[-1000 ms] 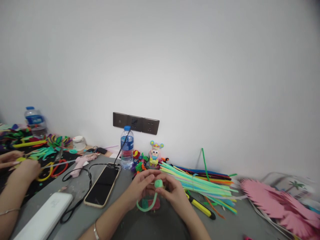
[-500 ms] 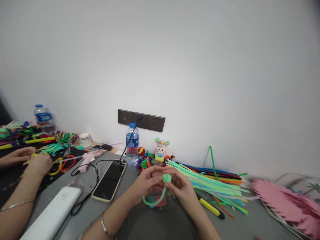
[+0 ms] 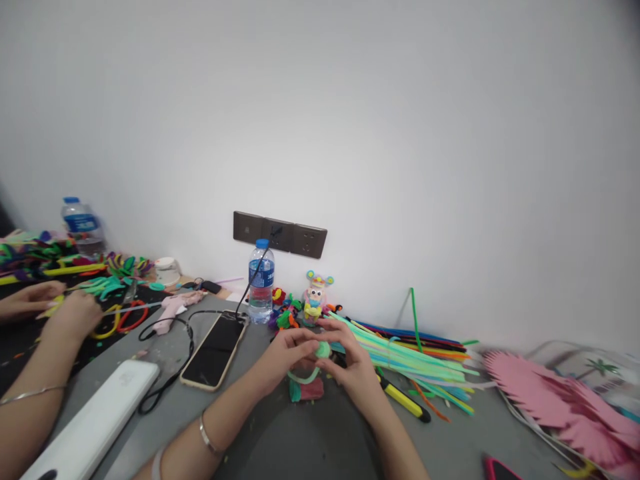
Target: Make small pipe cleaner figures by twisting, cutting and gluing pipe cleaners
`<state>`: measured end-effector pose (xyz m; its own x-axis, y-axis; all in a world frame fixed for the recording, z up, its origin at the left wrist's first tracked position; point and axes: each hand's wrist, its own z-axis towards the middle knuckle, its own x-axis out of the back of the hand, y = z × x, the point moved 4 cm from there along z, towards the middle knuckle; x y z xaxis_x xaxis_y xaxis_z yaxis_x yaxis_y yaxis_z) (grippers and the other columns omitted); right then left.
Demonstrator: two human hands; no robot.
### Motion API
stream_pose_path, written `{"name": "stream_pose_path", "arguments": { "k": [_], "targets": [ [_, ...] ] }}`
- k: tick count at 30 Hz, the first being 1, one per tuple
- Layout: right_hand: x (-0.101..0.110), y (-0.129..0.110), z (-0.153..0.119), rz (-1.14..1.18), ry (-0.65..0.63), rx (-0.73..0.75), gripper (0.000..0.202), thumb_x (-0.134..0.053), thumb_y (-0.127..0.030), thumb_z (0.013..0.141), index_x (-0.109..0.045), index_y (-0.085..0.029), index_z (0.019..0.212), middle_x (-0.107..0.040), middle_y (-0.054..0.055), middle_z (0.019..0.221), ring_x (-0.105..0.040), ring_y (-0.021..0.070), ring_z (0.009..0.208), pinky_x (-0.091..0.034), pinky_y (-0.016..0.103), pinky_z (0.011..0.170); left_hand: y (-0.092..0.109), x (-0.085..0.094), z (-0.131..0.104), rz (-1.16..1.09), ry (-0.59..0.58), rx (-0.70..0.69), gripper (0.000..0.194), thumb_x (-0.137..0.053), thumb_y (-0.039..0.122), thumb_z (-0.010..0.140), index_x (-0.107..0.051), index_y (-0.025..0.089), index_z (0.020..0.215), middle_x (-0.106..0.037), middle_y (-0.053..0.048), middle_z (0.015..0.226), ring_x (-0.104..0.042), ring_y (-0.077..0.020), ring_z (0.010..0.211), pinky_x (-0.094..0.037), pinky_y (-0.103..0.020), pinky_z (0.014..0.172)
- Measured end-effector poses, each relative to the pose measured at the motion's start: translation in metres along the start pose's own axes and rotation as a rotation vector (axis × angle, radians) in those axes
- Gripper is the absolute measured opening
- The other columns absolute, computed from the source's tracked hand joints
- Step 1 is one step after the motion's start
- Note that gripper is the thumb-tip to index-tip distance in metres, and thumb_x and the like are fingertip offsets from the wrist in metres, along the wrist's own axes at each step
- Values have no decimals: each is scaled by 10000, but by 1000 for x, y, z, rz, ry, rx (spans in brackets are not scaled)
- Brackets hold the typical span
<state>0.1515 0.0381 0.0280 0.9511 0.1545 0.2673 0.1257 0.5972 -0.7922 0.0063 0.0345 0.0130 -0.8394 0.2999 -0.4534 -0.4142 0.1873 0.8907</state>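
Observation:
A light green pipe cleaner (image 3: 323,349), wound into a flat coil with a loose tail curving below, is held between both hands above the table. On its left side, the thumb and fingers of my left hand (image 3: 287,353) pinch the coil. My right hand (image 3: 350,360) grips it from the right, thumb below and fingers curled over. Just under the hands lies a small red and green piece (image 3: 307,391) on the grey tabletop. Behind them stands a small figure (image 3: 316,300) with big eyes and round yellow-blue ears.
A bundle of coloured pipe cleaners (image 3: 415,360) and a yellow cutter (image 3: 406,400) lie right. Left are a phone (image 3: 215,350), water bottle (image 3: 261,283), white power bank (image 3: 97,420) and pink glue gun (image 3: 173,312). A co-worker's hands (image 3: 73,317) work at far left. Pink jagged sheets (image 3: 545,393) sit far right.
The view has shifted slightly, so the scene sits a little higher and further left. The coil has turned in my fingers, and its tail now shows less. My right fingers are raised more.

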Motion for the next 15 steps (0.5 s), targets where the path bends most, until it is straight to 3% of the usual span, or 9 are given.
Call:
{"name": "stream_pose_path", "arguments": {
  "k": [7, 11, 15],
  "targets": [
    [-4, 2, -1, 31, -39, 29, 329, -737, -470, 750, -702, -292, 1024, -623, 80, 1134, -559, 273, 1119, -425, 422, 977, 1, 1, 1, 86, 2, -28, 339, -837, 415, 608, -680, 118, 652, -588, 32, 540, -495, -56, 473, -399, -166, 504],
    [-1, 0, 1, -6, 44, 11, 290, -696, -491, 782, -711, -268, 967, -640, 72, 1010, -583, 259, 1028, -454, 397, 915, -2, 2, 3, 183, 44, -64, 382, -826, 464, 599, -680, 117, 661, -602, 17, 562, -516, -74, 492, -417, -183, 516],
    [2, -6, 2, -128, 88, -12, 215, -643, -443, 838, -731, -253, 889, -606, 90, 1068, -561, 255, 1056, -447, 390, 919, -5, 6, 8, 263, 92, -97, 413, -822, 495, 580, -667, 118, 648, -591, 20, 554, -501, -81, 493, -424, -193, 510]
  ]
}}
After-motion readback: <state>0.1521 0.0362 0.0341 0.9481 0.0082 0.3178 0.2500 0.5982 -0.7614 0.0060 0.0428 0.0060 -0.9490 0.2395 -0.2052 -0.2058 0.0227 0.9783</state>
